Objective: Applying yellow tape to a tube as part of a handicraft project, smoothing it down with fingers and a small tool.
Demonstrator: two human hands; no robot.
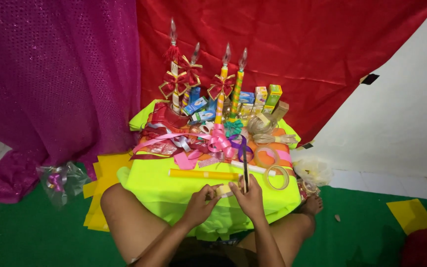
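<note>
Pinching a small tape roll [225, 190] between both sets of fingertips, low centre of frame: your left hand [199, 203] has its fingers closed on the roll's left side, and your right hand [249, 198] grips the right side while also clamping a dark stick-like tool [245, 168] upright. I can't tell whether it's scissors or a blade.

Progress, judging by layout: four wrapped, bowed candles [222, 84] already stand at the back, upper centre. A plain yellow-wrapped rod [203, 174] lies just above your hands with no bow on it, so it looks unfinished. Loose ribbons [184, 141] are piled mid-frame, and two more tape rings [277, 177] lie to the right.

Room: the neon-green cloth [164, 190] is bare only in a strip at its near edge, around your hands. Clutter starts right behind the rod. The cloth edge drops off at your knees. Green floor [25, 232] left and right is open, apart from a plastic bag [61, 182] at lower left.
</note>
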